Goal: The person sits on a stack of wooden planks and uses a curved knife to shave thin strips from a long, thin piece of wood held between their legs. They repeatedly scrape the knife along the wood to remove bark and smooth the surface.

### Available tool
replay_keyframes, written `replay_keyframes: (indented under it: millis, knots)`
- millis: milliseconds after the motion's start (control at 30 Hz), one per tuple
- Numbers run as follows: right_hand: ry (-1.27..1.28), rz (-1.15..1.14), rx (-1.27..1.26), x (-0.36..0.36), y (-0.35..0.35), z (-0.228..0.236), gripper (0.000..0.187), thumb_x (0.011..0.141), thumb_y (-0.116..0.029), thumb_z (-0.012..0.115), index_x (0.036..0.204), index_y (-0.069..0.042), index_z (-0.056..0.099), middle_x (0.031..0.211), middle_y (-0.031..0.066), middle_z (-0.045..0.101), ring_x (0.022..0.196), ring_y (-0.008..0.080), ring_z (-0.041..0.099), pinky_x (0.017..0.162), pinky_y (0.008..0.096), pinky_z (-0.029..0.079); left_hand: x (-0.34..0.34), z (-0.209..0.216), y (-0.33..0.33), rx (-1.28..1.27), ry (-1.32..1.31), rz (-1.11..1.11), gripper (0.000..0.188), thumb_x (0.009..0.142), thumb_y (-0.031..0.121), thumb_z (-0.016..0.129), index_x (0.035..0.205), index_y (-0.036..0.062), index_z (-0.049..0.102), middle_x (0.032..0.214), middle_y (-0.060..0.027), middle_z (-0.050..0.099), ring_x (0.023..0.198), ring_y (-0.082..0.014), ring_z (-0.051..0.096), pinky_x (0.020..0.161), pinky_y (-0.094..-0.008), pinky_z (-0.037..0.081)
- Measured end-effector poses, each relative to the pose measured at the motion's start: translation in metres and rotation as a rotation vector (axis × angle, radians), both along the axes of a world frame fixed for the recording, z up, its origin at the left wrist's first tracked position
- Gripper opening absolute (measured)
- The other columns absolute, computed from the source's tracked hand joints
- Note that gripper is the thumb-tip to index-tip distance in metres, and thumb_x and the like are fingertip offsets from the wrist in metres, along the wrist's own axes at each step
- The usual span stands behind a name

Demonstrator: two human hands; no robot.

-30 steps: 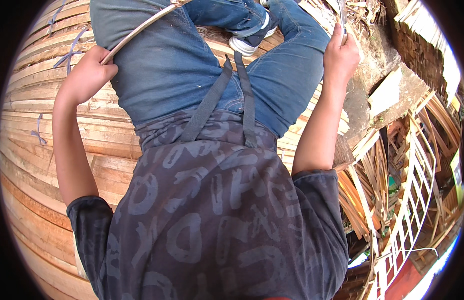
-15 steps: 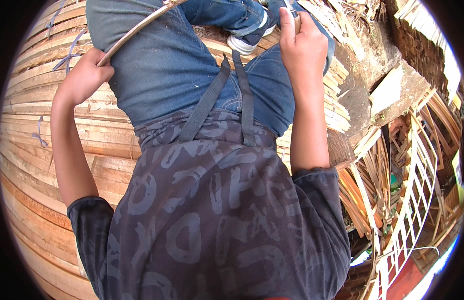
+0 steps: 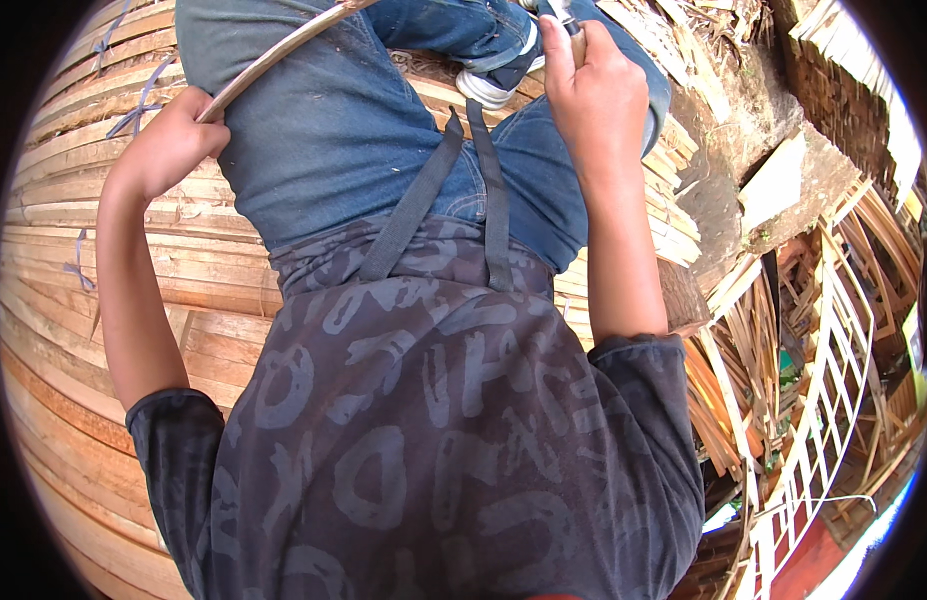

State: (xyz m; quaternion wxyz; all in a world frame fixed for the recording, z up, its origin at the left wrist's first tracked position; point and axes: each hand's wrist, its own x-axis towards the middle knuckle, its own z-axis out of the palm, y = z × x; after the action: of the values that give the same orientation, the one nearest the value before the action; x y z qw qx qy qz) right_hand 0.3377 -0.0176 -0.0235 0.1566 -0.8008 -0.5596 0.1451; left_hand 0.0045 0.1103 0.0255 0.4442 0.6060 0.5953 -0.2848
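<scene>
My left hand (image 3: 172, 145) is closed round the near end of a long, thin wooden strip (image 3: 274, 58). The strip slants up and to the right across my left thigh, and its far end runs out of the picture's top edge. In my right hand (image 3: 606, 110), above my right thigh, is a knife (image 3: 580, 48) with a wooden handle. My thumb lies along the handle. Part of the grey blade shows at the top edge, and the rest is out of view. The blade and the strip are apart where I can see them.
Stacked wooden slats (image 3: 214, 262) lie under me and to the left, some tied with blue cord (image 3: 136, 112). A stone slab (image 3: 714, 200) is at my right. Beyond it are loose sticks (image 3: 719, 400) and a pale lattice frame (image 3: 819, 400). My shoe (image 3: 484, 88) shows between my legs.
My right hand with the knife has shifted slightly left and a little lower. My left hand has moved very slightly, still holding the strip.
</scene>
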Motion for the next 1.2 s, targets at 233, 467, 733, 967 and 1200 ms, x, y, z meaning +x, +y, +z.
replay_keyframes:
  millis: [233, 467, 733, 967, 1200]
  knots:
    - [-0.092, -0.094, 0.040, 0.063, 0.005, -0.030, 0.037, 0.093, -0.032, 0.059, 0.074, 0.000, 0.057, 0.063, 0.0231, 0.059, 0.063, 0.0439, 0.061, 0.057, 0.0497, 0.047, 0.007, -0.004, 0.001, 0.016, -0.049, -0.049, 0.024, 0.071, 0.017, 0.056, 0.085, -0.0037, 0.056, 0.076, -0.0106, 0.057, 0.070, -0.0189, 0.053, 0.066, -0.0318, 0.044]
    - [0.051, 0.032, 0.050, 0.021, 0.009, 0.001, 0.031, 0.092, -0.023, 0.061, 0.073, 0.001, 0.057, 0.062, 0.0242, 0.058, 0.061, 0.0442, 0.060, 0.056, 0.0507, 0.046, 0.005, -0.002, 0.000, 0.000, -0.022, -0.001, 0.021, 0.071, 0.016, 0.055, 0.080, -0.0029, 0.056, 0.073, -0.0100, 0.055, 0.067, -0.0178, 0.051, 0.065, -0.0312, 0.043]
    - [-0.228, -0.210, -0.056, 0.116, -0.009, -0.027, 0.051, 0.096, -0.042, 0.052, 0.077, 0.003, 0.064, 0.070, 0.0261, 0.063, 0.071, 0.0452, 0.064, 0.066, 0.0505, 0.050, 0.004, -0.004, 0.006, -0.051, -0.015, -0.074, 0.013, 0.073, 0.011, 0.054, 0.079, 0.0006, 0.050, 0.071, -0.0061, 0.051, 0.067, -0.0141, 0.049, 0.063, -0.0287, 0.041]
    - [0.036, -0.032, 0.062, 0.055, -0.009, -0.008, 0.030, 0.092, -0.024, 0.061, 0.074, 0.000, 0.057, 0.061, 0.0235, 0.058, 0.060, 0.0439, 0.060, 0.055, 0.0509, 0.046, 0.007, -0.001, -0.004, 0.035, -0.015, -0.017, 0.019, 0.073, 0.016, 0.054, 0.078, -0.0027, 0.053, 0.068, -0.0084, 0.053, 0.066, -0.0168, 0.051, 0.064, -0.0314, 0.043]
    - [-0.183, -0.071, 0.142, 0.099, -0.006, -0.042, 0.032, 0.092, -0.025, 0.061, 0.073, 0.000, 0.058, 0.064, 0.0242, 0.059, 0.060, 0.0443, 0.059, 0.053, 0.0505, 0.045, 0.015, 0.006, 0.001, -0.009, 0.010, -0.018, 0.016, 0.073, 0.015, 0.054, 0.079, -0.0002, 0.052, 0.070, -0.0067, 0.051, 0.066, -0.0153, 0.048, 0.063, -0.0299, 0.041]
